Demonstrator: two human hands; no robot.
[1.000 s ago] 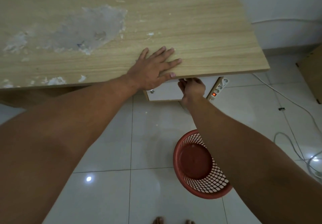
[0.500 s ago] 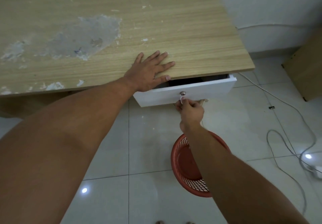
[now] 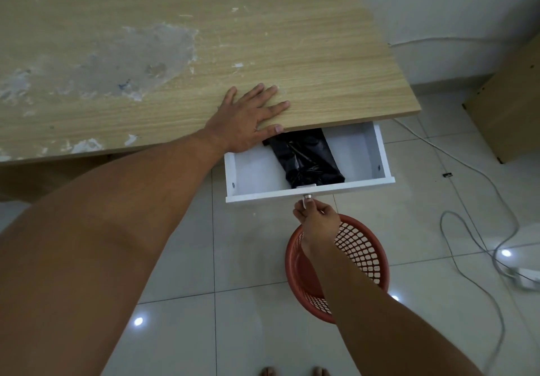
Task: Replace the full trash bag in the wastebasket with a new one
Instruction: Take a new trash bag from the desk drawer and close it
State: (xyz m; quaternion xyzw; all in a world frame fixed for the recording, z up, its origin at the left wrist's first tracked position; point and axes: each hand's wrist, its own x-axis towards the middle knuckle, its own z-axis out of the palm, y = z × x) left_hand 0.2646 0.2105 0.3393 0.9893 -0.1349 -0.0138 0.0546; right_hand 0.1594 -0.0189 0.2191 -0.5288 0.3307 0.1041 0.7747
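A white drawer [image 3: 362, 157] stands pulled out from under the wooden desk [image 3: 263, 39]. Inside it lies a folded black trash bag [image 3: 306, 156]. My right hand [image 3: 314, 213] pinches the small metal drawer knob [image 3: 307, 196] at the drawer's front. My left hand [image 3: 248, 118] lies flat on the desk's front edge, fingers spread, holding nothing. A red mesh wastebasket [image 3: 362, 247] stands on the tiled floor just below the drawer, partly hidden by my right forearm; no bag lines it.
Grey cables [image 3: 467, 229] trail over the floor at the right toward a white power strip [image 3: 526, 277]. A wooden cabinet [image 3: 508, 106] stands at the far right by the wall. My toes [image 3: 295, 371] show at the bottom edge.
My right hand took the knob and pulled the drawer out toward me, uncovering the black bag. My left hand stayed flat on the desk.
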